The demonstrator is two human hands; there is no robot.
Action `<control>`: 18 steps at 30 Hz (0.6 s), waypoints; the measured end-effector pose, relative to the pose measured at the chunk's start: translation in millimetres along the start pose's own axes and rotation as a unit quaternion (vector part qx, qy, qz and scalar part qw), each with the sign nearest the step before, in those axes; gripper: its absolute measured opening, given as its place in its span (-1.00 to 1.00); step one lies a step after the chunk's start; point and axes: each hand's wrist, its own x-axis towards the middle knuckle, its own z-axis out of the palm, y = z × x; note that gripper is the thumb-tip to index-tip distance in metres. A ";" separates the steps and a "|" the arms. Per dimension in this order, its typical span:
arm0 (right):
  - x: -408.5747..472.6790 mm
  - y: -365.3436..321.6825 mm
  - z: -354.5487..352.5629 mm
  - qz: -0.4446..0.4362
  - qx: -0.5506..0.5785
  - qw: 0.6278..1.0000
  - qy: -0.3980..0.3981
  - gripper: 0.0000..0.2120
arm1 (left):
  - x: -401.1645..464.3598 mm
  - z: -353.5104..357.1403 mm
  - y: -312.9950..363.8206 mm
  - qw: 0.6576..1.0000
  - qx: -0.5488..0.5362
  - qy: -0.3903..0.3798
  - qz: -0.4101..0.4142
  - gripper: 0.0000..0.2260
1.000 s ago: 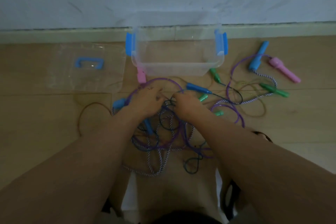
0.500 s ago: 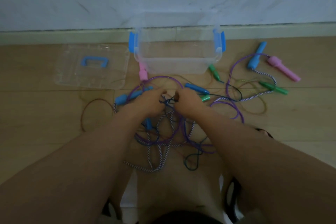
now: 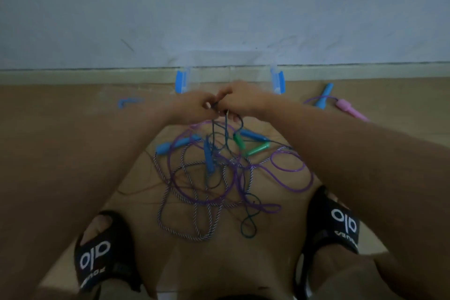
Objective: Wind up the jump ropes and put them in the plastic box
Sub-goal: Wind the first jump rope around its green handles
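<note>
A tangle of jump ropes (image 3: 214,182) lies on the wooden floor between my feet: purple, dark blue and striped white cords with blue (image 3: 209,158) and green handles (image 3: 258,150). My left hand (image 3: 194,108) and my right hand (image 3: 241,100) are raised together above the pile, both pinching the dark blue cord (image 3: 225,129), which hangs down from them into the tangle. The clear plastic box (image 3: 277,80) with blue latches stands by the wall, mostly hidden behind my hands.
The clear lid with its blue handle (image 3: 129,102) lies at the left. A blue handle (image 3: 323,97) and a pink handle (image 3: 350,109) lie at the right. My feet in black slippers (image 3: 102,256) flank the pile. The wall is close behind the box.
Both hands have lifted up from the pile toward the box, pulling the dark blue cord up with them. The view has tilted down, showing my slippers.
</note>
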 end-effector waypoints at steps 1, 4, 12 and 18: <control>-0.6 -13.4 -7.8 -0.004 0.000 1.000 -0.005 -0.91 | -1.0 -15.1 6.1 1.000 0.015 -0.001 0.010 -0.72; -1.8 -47.8 -33.8 -0.016 -0.028 0.999 -0.009 -0.89 | -4.4 -51.5 15.3 1.000 -0.001 0.016 0.018 -0.80; -23.3 -84.5 -57.7 -0.068 -0.232 0.969 -0.048 -0.90 | -28.4 -51.9 6.3 0.993 -0.102 0.041 0.047 -0.80; -41.0 -44.6 -37.5 -0.094 -0.390 0.915 -0.040 -0.87 | -42.9 -41.2 0.8 0.997 0.009 0.035 0.073 -0.82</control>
